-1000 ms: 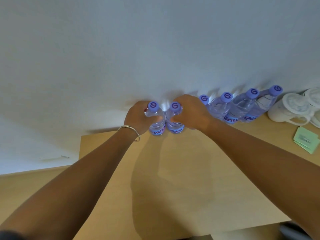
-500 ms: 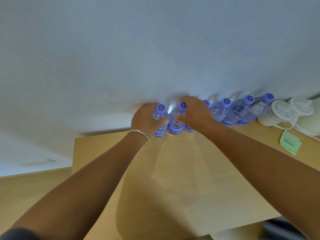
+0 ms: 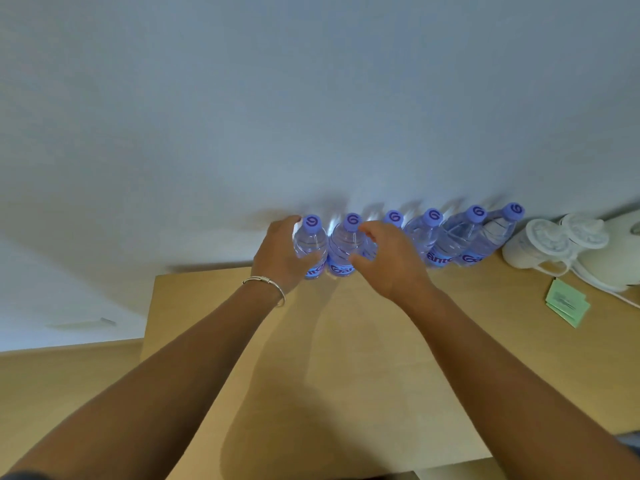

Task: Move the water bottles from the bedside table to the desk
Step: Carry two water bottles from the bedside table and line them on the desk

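Observation:
Several clear water bottles with purple caps stand in a row on the wooden desk [image 3: 346,348], against the white wall. My left hand [image 3: 277,254] grips the leftmost bottle [image 3: 310,237], with the thumb across its front. The second bottle [image 3: 341,245] stands upright right beside it. My right hand [image 3: 391,265] hovers at that second bottle's right side, its fingers spread in a loose curve and holding nothing. The rest of the row [image 3: 450,240] runs on to the right, partly hidden behind my right hand.
White cups [image 3: 540,247] and a white kettle [image 3: 609,258] stand at the right end of the row. Green sachets [image 3: 566,303] lie in front of them. The desk's left edge [image 3: 152,306] drops off to a lower wooden surface.
My right hand has let go of the second bottle and drawn back a little. My left hand still holds the leftmost bottle, which now stands close against the row.

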